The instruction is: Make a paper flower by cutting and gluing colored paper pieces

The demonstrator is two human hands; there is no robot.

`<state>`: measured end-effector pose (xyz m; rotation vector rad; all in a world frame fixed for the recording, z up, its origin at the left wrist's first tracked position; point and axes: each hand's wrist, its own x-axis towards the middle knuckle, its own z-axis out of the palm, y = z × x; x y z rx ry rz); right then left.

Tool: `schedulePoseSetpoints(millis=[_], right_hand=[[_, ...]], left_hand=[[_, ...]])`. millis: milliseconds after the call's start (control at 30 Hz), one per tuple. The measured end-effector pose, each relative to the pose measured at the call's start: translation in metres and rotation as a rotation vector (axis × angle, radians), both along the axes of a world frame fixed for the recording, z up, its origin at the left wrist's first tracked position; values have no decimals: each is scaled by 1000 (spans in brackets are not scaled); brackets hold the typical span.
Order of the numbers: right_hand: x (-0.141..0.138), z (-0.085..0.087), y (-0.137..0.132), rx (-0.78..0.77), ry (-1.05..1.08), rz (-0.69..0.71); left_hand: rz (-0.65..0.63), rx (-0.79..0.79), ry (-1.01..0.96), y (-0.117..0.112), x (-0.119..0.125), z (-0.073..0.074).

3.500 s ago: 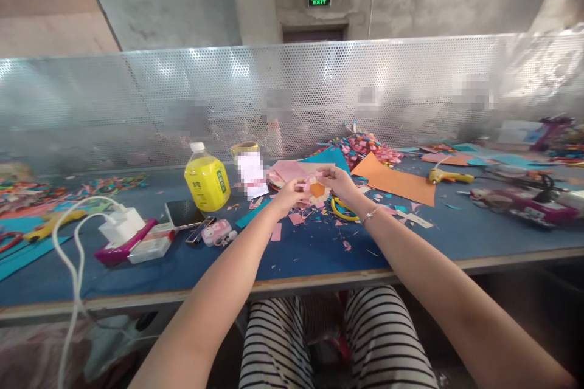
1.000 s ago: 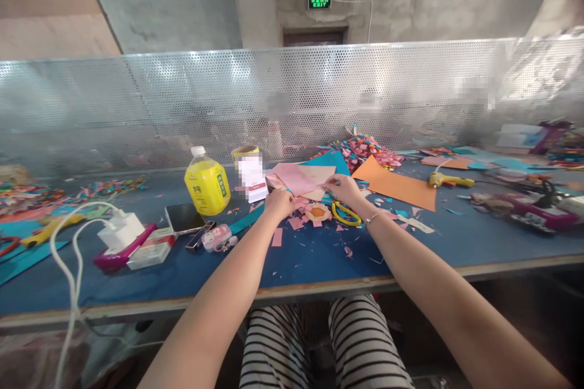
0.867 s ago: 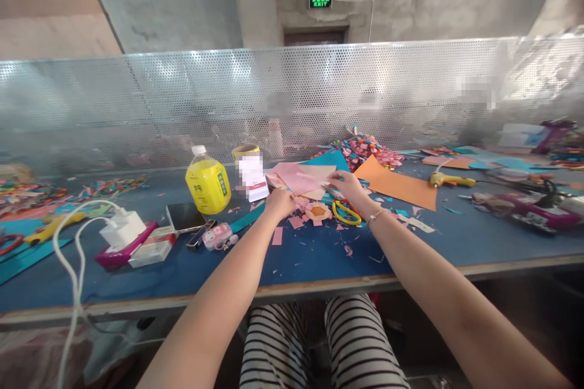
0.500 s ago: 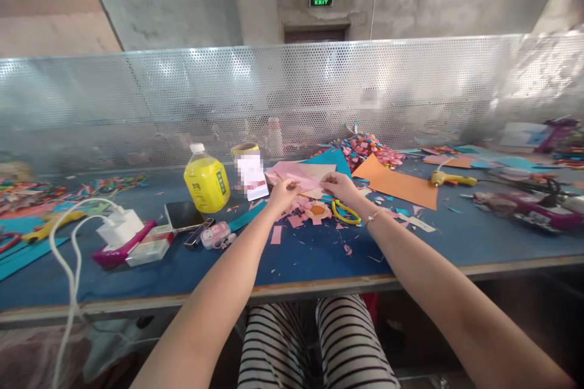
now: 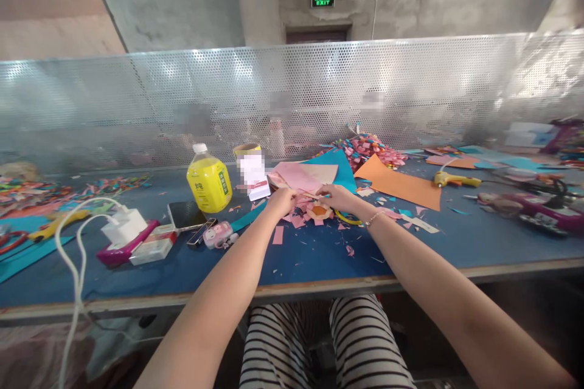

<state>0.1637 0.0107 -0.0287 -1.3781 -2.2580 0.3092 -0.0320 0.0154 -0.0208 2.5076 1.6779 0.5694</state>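
My left hand (image 5: 283, 202) and my right hand (image 5: 338, 198) are near each other over the middle of the blue table. Both have their fingertips closed on a thin pink foam-like piece (image 5: 308, 195), seen nearly edge-on between them. Just behind it lies a larger pink sheet (image 5: 301, 175), with a teal sheet (image 5: 343, 171) partly under it. Below the fingers rests a small orange piece with a pale border (image 5: 320, 211) among pink scraps (image 5: 297, 220). Yellow scissor-like handles (image 5: 348, 219) lie under my right wrist, partly hidden.
Left of my arms stand a yellow bottle (image 5: 208, 181), a phone (image 5: 186, 216) and a purple power strip (image 5: 119, 250) with white cables. To the right are an orange sheet (image 5: 396, 182) and a yellow glue gun (image 5: 456, 179). A perforated metal screen (image 5: 401, 85) runs behind.
The pink piece between my hands has tilted from showing its flat side to nearly edge-on. My right hand has come slightly down over the scissor-like handles. The view has shifted slightly.
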Motion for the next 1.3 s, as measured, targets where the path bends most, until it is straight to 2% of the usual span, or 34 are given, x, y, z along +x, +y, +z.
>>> schedulePoseSetpoints(millis=[100, 200, 333, 467, 633, 767, 833, 967, 1300], right_hand=[[0, -1, 0, 26, 0, 33], [-1, -3, 1, 59, 9, 27], [-5, -6, 5, 175, -52, 150], [-13, -11, 9, 310, -359, 326], [-16, -14, 9, 341, -564, 320], [-14, -20, 12, 353, -571, 277], [-12, -24, 14, 387, -536, 287], [-9, -29, 18, 408, -499, 321], [-12, -18, 11, 275, -497, 313]], left_hand=[[62, 80, -43, 1, -1, 3], [129, 138, -167, 3, -3, 8], [182, 82, -305, 3, -7, 12], [258, -5, -210, 0, -8, 13], [359, -74, 14, -9, -5, 13], [298, 35, 50, -12, -6, 13], [205, 78, 45, -10, -7, 12], [10, -7, 29, -7, -4, 10], [44, -72, 21, -7, 3, 6]])
